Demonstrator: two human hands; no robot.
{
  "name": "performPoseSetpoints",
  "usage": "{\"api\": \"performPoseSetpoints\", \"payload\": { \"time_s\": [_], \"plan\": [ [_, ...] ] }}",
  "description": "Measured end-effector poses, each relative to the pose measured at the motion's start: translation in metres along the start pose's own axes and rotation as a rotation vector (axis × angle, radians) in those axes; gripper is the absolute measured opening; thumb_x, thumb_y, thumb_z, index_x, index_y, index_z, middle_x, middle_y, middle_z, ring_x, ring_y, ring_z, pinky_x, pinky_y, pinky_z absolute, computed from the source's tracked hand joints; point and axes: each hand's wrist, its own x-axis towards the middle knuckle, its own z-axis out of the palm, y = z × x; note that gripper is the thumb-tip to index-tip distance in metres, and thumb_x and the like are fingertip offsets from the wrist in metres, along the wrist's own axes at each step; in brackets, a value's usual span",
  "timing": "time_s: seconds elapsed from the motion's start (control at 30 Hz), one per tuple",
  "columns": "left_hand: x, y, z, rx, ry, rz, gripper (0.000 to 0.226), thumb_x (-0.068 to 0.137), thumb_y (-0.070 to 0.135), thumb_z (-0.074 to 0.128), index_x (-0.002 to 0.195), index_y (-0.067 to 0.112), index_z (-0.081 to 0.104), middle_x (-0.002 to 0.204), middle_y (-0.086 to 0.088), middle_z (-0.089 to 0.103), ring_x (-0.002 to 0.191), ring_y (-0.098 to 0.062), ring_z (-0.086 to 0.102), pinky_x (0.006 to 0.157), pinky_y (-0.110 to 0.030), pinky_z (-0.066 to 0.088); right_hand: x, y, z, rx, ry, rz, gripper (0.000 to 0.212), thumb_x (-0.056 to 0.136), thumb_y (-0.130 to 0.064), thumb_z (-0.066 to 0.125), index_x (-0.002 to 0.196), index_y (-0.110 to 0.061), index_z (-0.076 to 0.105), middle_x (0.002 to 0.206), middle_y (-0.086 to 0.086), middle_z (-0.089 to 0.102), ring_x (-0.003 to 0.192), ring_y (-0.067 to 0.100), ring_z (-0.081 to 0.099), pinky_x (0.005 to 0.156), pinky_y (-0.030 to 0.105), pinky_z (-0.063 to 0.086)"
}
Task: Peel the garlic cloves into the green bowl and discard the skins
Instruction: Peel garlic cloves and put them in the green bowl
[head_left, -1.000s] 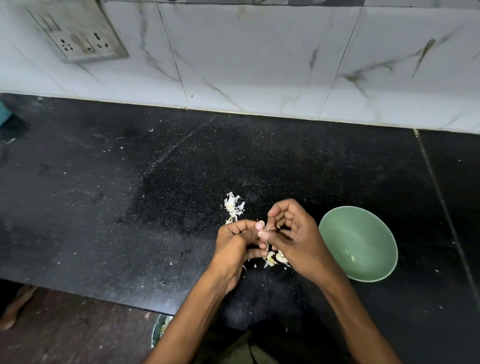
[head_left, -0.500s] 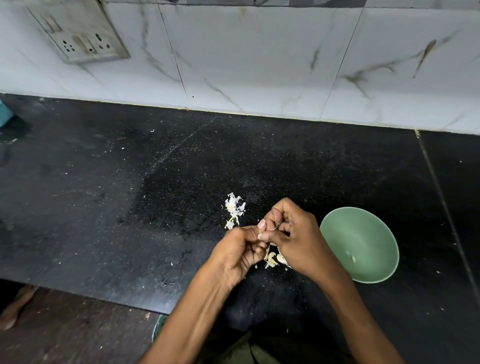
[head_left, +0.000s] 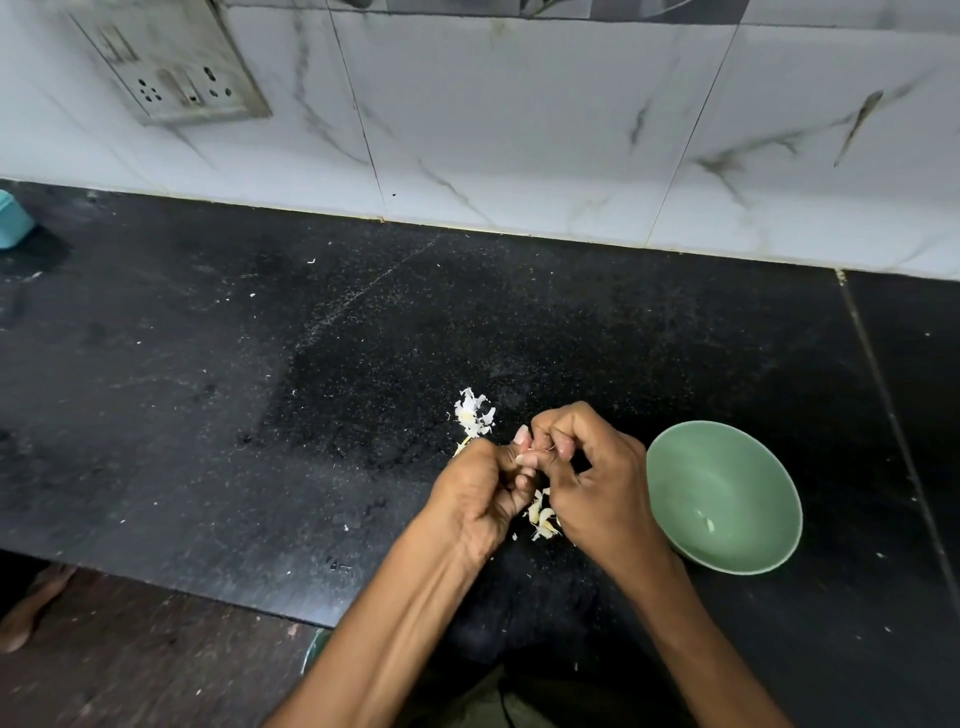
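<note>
We see the left hand (head_left: 480, 491) and right hand (head_left: 587, 475) curled together, fingertips meeting; both seem to pinch a garlic clove hidden between them, axis indeterminable. The round pale-green ceramic bowl (head_left: 748, 551) sits just right of the right hand, nearer it. Papery white garlic skins (head_left: 474, 414) lie beyond; black stone counter (head_left: 260, 415) open leftward.

Big bare black surface (head_left: 260, 415) on the left & middle of the frame. Green bowl (head_left: 723, 496) sits lower right, just beside the right hand (head_left: 597, 488). Skin bits (head_left: 474, 413) lie near the left hand (head_left: 480, 493). Teal thing (head_left: 13, 218) at far left edge.
</note>
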Motion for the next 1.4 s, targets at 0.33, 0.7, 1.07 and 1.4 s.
{"api": "performPoseSetpoints", "payload": {
  "time_s": [0.33,0.7,1.07,1.4],
  "plan": [
    [-0.005,0.002,0.003,-0.176,0.002,-0.026,0.032,0.093,-0.013,0.027,0.085,-0.003,0.055,0.054,-0.009,0.060,0.039,-0.007,0.056,0.039,-0.014,0.048,0.003,0.003,0.005,-0.137,0.042,-0.182,0.035,0.069,0.028,0.056,0.071,-0.006,0.048,0.085,0.003,0.065,0.078,0.007,0.058,0.074,0.010,0.044],
    [-0.009,-0.003,0.008,-0.057,-0.028,0.421,0.007,0.092,0.010,0.068,0.087,0.005,0.071,0.077,-0.006,0.067,0.065,-0.008,0.061,0.058,-0.016,0.054,0.013,0.000,-0.003,0.306,0.010,0.169,0.022,0.093,-0.024,0.066,0.112,-0.014,0.069,0.105,0.002,0.062,0.096,0.017,0.062,0.080,0.040,0.057],
    [-0.001,-0.013,-0.002,0.225,0.041,0.964,0.002,0.088,0.002,0.073,0.087,0.001,0.074,0.082,-0.009,0.070,0.074,-0.016,0.064,0.069,-0.029,0.055,0.016,-0.019,-0.007,0.214,0.021,0.403,0.010,0.091,-0.004,0.074,0.085,-0.010,0.080,0.067,0.000,0.075,0.054,0.011,0.068,0.050,0.023,0.051],
    [0.003,-0.014,-0.009,0.417,-0.017,1.256,0.014,0.084,-0.010,0.071,0.083,0.004,0.075,0.087,-0.005,0.070,0.082,-0.015,0.067,0.073,-0.025,0.052,0.025,-0.029,-0.008,0.452,0.083,0.593,0.024,0.082,0.010,0.070,0.069,-0.007,0.079,0.065,0.017,0.072,0.050,0.022,0.061,0.045,0.027,0.050]
  ]
}}
